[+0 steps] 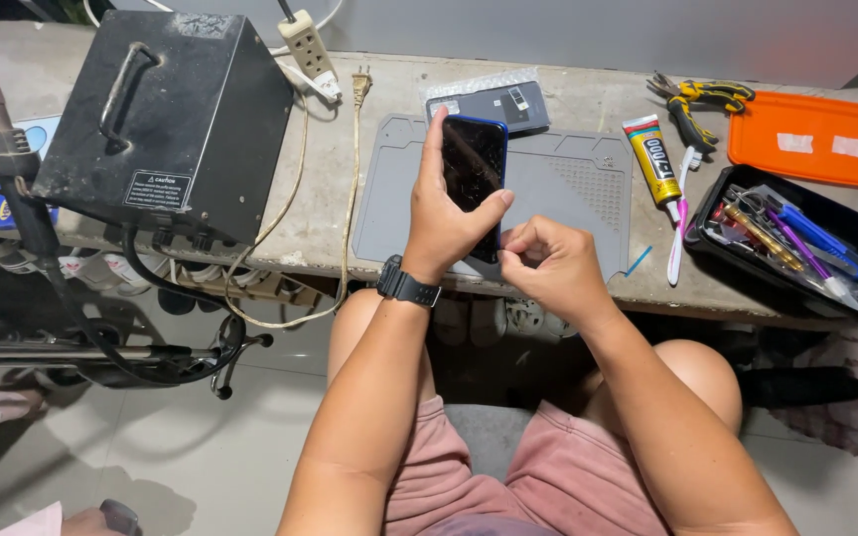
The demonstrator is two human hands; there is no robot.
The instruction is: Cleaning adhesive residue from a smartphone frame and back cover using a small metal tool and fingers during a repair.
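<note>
Dark phone (472,164) with blue edging over a grey mat (568,189); orange tray (814,139) at two o'clock, black metal box (171,119) at ten o'clock.

A mat (568,189) lies on the bench (369,238). The phone (473,164) is held over the mat's left part, between the left hand (439,223) and the right hand (548,268). A bagged part (489,102) lies behind the mat. A metal box (166,119) stands at left. Right of the mat lie a glue tube (653,159), pliers (697,104), a tray (814,139) and, nearer, a tool bin (796,243).
</note>
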